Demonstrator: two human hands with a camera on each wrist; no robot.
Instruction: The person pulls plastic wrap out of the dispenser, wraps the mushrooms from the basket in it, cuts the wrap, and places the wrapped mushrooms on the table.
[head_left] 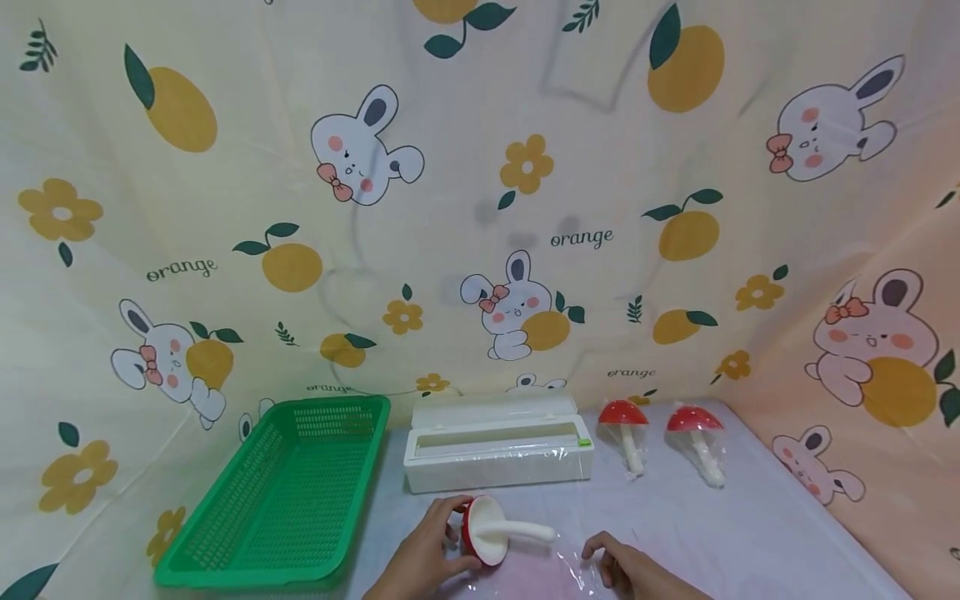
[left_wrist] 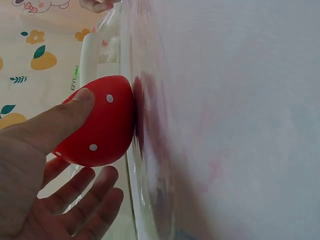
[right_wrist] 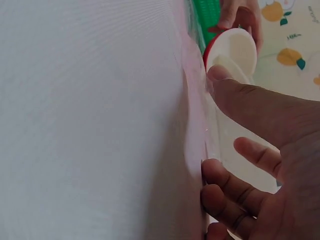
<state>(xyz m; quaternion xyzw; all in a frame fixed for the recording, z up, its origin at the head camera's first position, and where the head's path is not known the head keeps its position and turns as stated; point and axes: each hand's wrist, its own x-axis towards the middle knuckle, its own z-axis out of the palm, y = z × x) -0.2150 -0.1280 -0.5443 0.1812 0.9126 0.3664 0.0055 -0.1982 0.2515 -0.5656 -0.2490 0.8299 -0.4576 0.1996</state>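
Note:
A toy mushroom (head_left: 517, 531) with a red, white-dotted cap and a white stem lies on its side over a sheet of clear plastic film (head_left: 573, 575), its stem pointing right. My left hand (head_left: 422, 557) grips the cap from the left; in the left wrist view the thumb presses on the red cap (left_wrist: 107, 122) while three fingers stay off it. Right of the stem, my right hand (head_left: 633, 571) sits low at the film's right side, its fingers loosely bent. The right wrist view shows its thumb (right_wrist: 250, 102) apart from the other fingers, with fingertips close to the table surface.
A white film dispenser box (head_left: 498, 473) with its lid raised stands behind the hands. To the left is a green plastic basket (head_left: 258, 575). Two red-capped mushrooms (head_left: 622, 414) in clear wrap lie at the back right. A printed curtain (head_left: 480, 225) encloses the table (head_left: 757, 533).

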